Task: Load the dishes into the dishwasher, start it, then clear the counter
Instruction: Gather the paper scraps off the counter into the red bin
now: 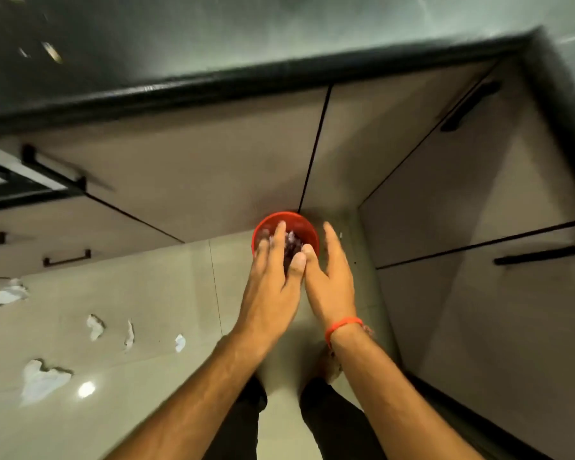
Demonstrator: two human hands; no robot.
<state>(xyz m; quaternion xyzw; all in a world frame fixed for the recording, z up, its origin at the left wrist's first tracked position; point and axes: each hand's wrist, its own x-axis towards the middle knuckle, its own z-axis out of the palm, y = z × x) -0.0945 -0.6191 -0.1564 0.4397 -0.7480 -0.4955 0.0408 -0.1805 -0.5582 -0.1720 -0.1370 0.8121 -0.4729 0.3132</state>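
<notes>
A red round bin (291, 220) stands on the floor in the corner where the cabinets meet. Pale and purplish scraps (292, 242) lie inside it. My left hand (273, 280) hovers over the bin with fingers spread and nothing held. My right hand (329, 277), with a red thread band on the wrist, is beside it, fingers straight, palm turned toward the left hand. The two thumbs touch above the bin's near rim, which they hide.
Beige cabinet doors with black handles (468, 106) run along the back and right, under a dark counter edge (246, 83). Torn white paper scraps (40, 380) lie scattered on the glossy tiled floor at left. A drawer (30, 174) stands open at far left.
</notes>
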